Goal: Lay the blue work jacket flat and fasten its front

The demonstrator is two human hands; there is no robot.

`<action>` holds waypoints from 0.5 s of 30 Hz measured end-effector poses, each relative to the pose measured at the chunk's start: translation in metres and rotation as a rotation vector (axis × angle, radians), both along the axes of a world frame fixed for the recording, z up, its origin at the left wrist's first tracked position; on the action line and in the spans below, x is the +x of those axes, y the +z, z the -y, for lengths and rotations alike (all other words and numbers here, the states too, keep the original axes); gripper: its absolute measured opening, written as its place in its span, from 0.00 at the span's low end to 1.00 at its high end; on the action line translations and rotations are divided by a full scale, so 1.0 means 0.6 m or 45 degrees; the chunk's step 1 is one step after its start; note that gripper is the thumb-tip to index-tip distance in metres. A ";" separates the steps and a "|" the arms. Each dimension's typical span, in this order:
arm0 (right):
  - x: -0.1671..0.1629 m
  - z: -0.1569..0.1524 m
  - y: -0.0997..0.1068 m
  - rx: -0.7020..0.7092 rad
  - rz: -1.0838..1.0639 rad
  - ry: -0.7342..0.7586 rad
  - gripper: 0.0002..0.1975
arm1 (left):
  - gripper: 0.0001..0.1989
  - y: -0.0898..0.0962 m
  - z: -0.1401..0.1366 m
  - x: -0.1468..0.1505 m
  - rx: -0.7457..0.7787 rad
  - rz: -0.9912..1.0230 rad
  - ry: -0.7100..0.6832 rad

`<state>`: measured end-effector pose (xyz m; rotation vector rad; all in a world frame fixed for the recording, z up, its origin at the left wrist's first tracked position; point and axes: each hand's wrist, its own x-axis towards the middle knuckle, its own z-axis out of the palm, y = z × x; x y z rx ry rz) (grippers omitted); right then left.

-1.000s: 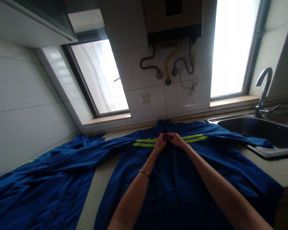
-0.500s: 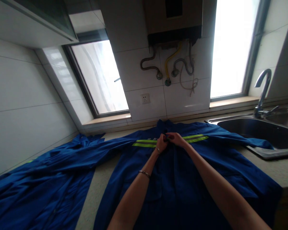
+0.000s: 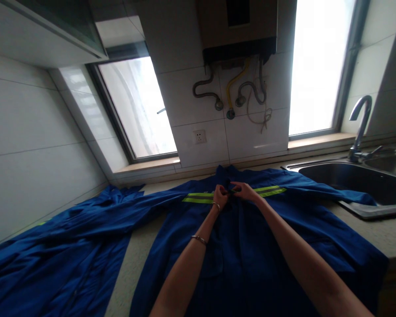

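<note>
A blue work jacket (image 3: 264,246) with yellow-green reflective strips lies spread out, its collar toward the wall. My left hand (image 3: 221,196), with two bracelets on that arm, is closed on the jacket's front edge at chest height. Close beside it on the right, my right hand (image 3: 244,192) pinches the cloth of the same front opening. Both hands are level with the reflective strip (image 3: 198,198). Whatever small fastening lies between the fingertips is too dark to make out.
Another blue garment (image 3: 59,246) lies on the counter (image 3: 132,259) at the left. The jacket's right-hand sleeve reaches over the rim of the sink (image 3: 366,215), below a faucet (image 3: 361,127). A water heater (image 3: 239,31) with hoses hangs on the tiled wall above a socket (image 3: 199,136).
My fingers have shifted slightly at the front opening, and the two hands are a little further apart. The jacket stays in place.
</note>
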<state>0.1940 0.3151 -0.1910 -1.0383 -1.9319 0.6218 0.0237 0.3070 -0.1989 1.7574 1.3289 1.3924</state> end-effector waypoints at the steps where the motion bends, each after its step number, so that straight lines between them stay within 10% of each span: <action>1: -0.002 0.002 0.002 0.013 0.017 -0.014 0.31 | 0.20 0.001 0.001 0.001 -0.031 0.045 0.003; 15: -0.008 -0.008 -0.009 -0.112 -0.119 -0.155 0.30 | 0.20 0.009 -0.003 -0.008 -0.162 0.148 -0.166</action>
